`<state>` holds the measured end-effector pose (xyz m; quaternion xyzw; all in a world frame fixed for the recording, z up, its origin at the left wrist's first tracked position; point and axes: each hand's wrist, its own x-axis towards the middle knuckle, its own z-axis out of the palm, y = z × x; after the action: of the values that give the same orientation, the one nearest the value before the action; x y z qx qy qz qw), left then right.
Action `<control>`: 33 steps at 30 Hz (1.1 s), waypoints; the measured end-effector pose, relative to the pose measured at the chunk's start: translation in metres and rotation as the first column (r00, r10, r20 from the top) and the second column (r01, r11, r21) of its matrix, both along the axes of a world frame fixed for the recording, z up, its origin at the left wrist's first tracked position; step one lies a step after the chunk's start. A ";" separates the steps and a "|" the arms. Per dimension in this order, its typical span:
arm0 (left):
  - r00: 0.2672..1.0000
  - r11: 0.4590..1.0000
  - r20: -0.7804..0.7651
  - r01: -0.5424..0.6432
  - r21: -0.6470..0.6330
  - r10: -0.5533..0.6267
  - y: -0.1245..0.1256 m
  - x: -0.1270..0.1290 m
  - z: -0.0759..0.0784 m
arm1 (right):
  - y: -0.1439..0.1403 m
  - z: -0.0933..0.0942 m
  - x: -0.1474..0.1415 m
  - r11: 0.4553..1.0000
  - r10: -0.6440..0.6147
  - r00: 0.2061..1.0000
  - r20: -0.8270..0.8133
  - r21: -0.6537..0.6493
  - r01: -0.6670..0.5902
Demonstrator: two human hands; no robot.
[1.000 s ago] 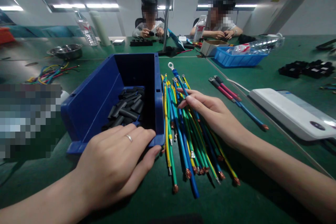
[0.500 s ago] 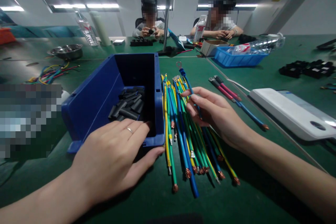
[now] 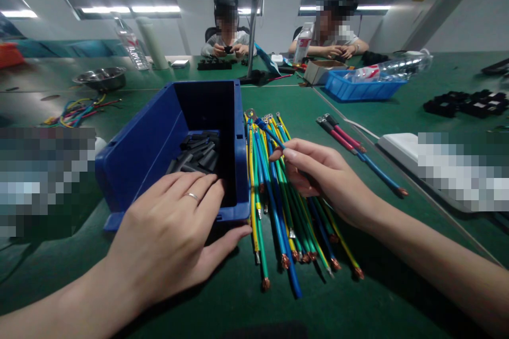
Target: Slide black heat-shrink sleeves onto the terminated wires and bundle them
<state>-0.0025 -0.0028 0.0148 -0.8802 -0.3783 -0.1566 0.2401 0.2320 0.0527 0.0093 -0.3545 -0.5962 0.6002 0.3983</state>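
My right hand (image 3: 318, 172) pinches a blue wire (image 3: 271, 133) between thumb and fingertips. A ring terminal (image 3: 251, 113) at its far end points up and left, over a row of cut wires. My left hand (image 3: 170, 228) grips the front lip of a blue parts bin (image 3: 135, 143), its fingers over the edge and its thumb outside; the fingertips are hidden inside. Short black tubes (image 3: 196, 156) lie in a heap in the bin, just beyond those fingers. Below my right hand, several yellow-green and blue wires (image 3: 292, 222) lie side by side, bare copper strands at their near ends.
Red and blue wires (image 3: 374, 167) lie to the right, near a white device (image 3: 397, 143). Farther back are a light-blue tray (image 3: 358, 90) with a plastic bottle, black parts (image 3: 457, 103), a metal bowl (image 3: 101, 79) and a loose wire bundle (image 3: 77, 111). Two people sit across the table.
My right hand has tipped the blue wire over to the left, so its ring terminal has swung down towards the bin's right wall. My left hand has barely shifted at the bin.
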 end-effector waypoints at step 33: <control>0.994 0.976 -0.043 -0.109 -0.187 0.102 -0.003 -0.006 0.010 | -0.002 0.003 0.002 0.996 0.001 0.989 0.147 0.083 -0.013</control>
<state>-0.0080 -0.0058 0.0243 -0.8801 -0.4336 -0.0925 0.1695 0.2336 0.0512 0.0123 -0.3786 -0.6497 0.5486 0.3656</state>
